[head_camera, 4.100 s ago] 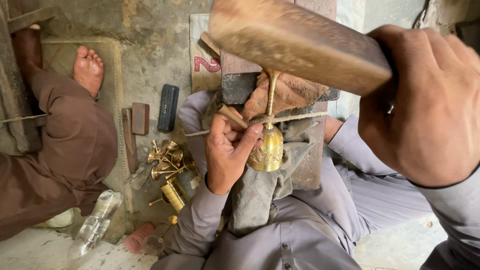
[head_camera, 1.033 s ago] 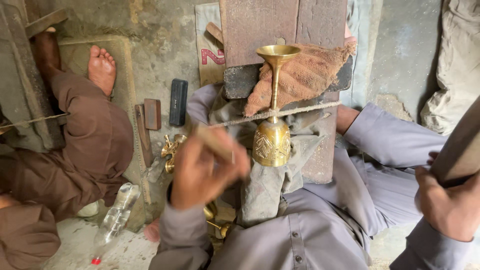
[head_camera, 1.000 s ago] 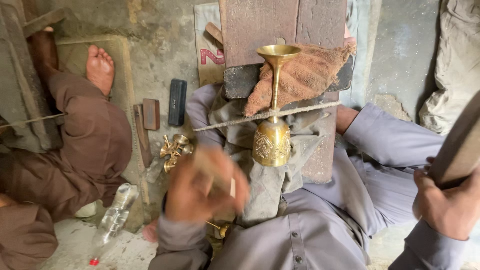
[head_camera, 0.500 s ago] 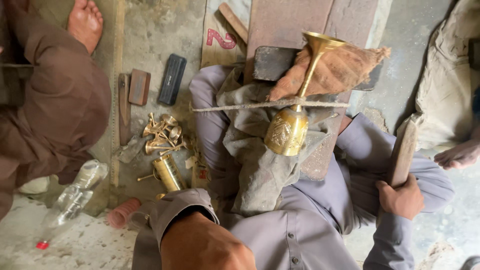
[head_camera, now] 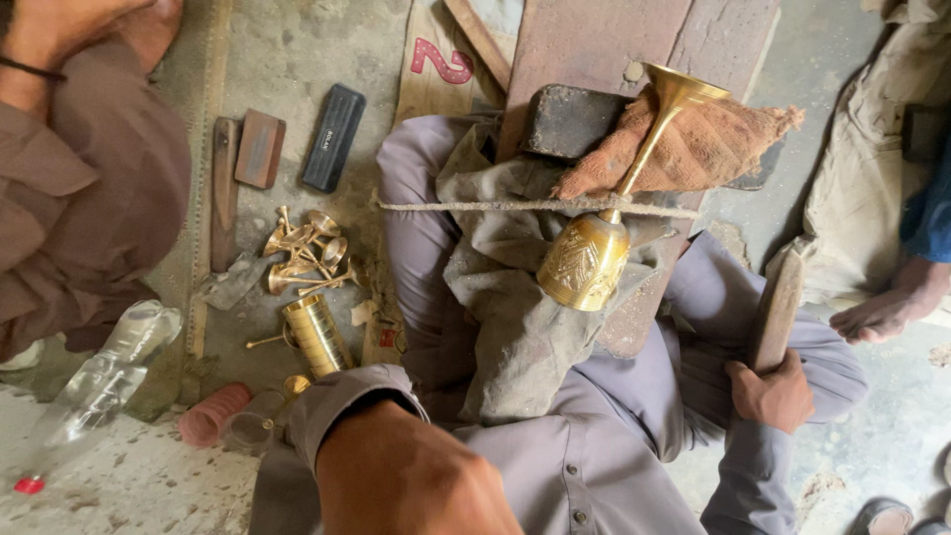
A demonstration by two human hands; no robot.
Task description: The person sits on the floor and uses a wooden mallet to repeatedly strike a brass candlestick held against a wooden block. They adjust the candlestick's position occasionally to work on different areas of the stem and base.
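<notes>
Both hands lower than before, right hand (head_camera: pixel 775 394) around wooden mallet (head_camera: pixel 779 307)

A flat piece of printed card (head_camera: pixel 433 71) is seen on the concrete floor, up and to the left of the brass goblet (head_camera: pixel 594 248); it is pale beige and bears a large red figure. A small scrap of printed packaging (head_camera: pixel 381 339), pale with a red patch, is seen lower down, to the left of the goblet's bowl. A clear plastic bottle (head_camera: pixel 94 391) with a red cap is laid far to the lower left of the goblet. No screens are seen.
</notes>
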